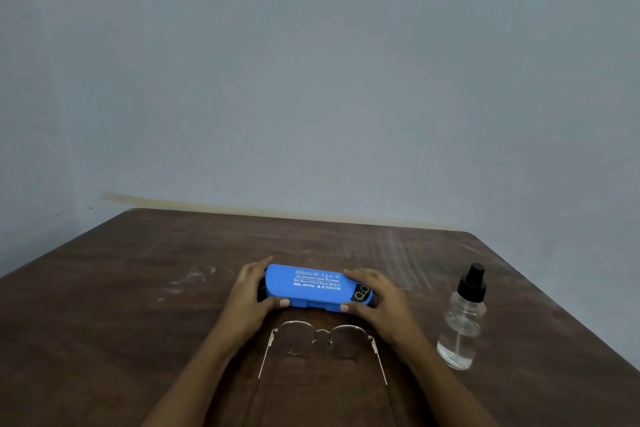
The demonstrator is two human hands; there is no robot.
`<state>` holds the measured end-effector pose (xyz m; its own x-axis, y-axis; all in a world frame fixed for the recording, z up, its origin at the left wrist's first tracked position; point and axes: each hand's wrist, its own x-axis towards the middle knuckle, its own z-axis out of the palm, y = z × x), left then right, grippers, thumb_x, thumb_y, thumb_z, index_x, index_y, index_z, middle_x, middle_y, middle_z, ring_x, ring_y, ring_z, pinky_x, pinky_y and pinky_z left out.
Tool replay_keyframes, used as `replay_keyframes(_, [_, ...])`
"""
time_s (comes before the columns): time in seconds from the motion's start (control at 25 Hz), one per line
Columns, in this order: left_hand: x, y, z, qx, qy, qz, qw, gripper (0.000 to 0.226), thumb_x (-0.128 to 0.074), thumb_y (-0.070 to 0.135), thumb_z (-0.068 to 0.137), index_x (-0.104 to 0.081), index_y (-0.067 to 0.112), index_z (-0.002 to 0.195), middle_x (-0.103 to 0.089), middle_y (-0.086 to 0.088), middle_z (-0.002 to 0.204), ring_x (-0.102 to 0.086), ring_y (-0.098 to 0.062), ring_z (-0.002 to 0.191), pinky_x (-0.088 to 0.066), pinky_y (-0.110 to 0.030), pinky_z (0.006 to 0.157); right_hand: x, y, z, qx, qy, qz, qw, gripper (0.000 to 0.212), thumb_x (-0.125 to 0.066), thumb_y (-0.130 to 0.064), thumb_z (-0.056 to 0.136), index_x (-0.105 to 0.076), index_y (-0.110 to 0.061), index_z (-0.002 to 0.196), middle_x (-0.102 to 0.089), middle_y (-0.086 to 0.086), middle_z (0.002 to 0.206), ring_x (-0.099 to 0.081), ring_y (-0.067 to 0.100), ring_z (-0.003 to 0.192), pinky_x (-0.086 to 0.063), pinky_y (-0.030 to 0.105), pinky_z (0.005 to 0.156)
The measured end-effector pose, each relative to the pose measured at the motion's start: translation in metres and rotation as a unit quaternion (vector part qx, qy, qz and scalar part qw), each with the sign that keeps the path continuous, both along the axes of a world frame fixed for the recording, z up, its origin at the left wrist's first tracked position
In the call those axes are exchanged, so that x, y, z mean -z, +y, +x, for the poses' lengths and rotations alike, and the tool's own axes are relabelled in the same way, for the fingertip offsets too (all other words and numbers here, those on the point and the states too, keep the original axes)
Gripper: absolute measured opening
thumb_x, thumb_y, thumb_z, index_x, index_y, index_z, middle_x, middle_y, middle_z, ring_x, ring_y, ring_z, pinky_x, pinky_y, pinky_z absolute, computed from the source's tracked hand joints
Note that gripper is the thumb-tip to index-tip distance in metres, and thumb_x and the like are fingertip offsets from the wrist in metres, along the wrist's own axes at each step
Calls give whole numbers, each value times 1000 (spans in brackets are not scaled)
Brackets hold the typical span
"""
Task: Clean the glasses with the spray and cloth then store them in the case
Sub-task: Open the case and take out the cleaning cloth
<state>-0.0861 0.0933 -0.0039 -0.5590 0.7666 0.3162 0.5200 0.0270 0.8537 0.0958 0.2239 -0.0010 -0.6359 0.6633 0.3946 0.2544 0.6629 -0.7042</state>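
We hold the blue oblong hard-shell glasses case (317,284) at both ends: our left hand (250,291) wraps its left end, thumb on the near edge, and our right hand (375,295) wraps its right end in the same manner. Both hands are closed on the case, which rests on the dark brown wooden table (138,270) with its lid shut. We judge this two-ended hold, thumbs along the near seam, to be preparation for opening the lid, probably to reach the cloth, since no cloth is visible anywhere on the table.

The thin gold wire-framed round glasses (323,340) lie just nearer to us than the case, lenses toward the case, temples unfolded and running back toward us. This position keeps them within easy reach. The clear glass spray bottle with black pump top (462,319) stands upright to the right of the case, apart from our right hand.

Count: one case, one pair of glasses, one spray bottle, no cloth in view.
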Motion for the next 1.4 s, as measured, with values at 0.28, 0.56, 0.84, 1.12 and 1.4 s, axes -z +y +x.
replay_keyframes(0.28, [-1, 3, 0, 9, -47, 4, 999, 69, -67, 20, 81, -31, 21, 140, -47, -4, 138, -42, -7, 112, -35, -21, 92, -6, 6, -14, -53, 22, 126, 990, 38, -76, -22, 72, -67, -21, 108, -64, -4, 118, -52, 4, 111, -35, 15, 95])
replay_keyframes(0.56, [-1, 5, -1, 6, -54, -9, 998, 70, -68, 29, 78, -34, 17, 139, -44, -5, 142, -40, -6, 117, -34, -20, 94, -7, 11, -19, -74, -6, 266, 961, 35, -70, -22, 78, -65, -14, 112, -67, 3, 117, -62, 14, 106, -47, 29, 96])
replay_keyframes(0.84, [-5, 7, -1, 3, -36, -42, 998, 68, -63, 28, 82, -29, 15, 140, -34, -7, 148, -34, -20, 133, -30, -29, 104, -14, 8, -23, -62, -26, 477, 876, 32, -82, -13, 62, -72, -3, 91, -76, 9, 88, -71, 19, 76, -59, 27, 67])
replay_keyframes(1.12, [-6, 5, -2, 19, -36, -55, 998, 66, -61, 28, 84, -29, 15, 140, -37, -8, 147, -35, -21, 132, -30, -30, 103, -12, 10, -25, -64, -19, 487, 871, 28, -79, -11, 65, -71, -1, 90, -76, 9, 86, -70, 21, 73, -58, 28, 66])
replay_keyframes(1.4, [-6, 4, -5, 48, -42, -90, 994, 80, -67, 15, 79, -19, 21, 143, -36, -3, 147, -36, -18, 132, -32, -27, 103, -6, 12, -17, -14, 5, 327, 945, 31, -63, -32, 81, -66, -20, 109, -70, -5, 110, -63, 14, 102, -47, 37, 89])
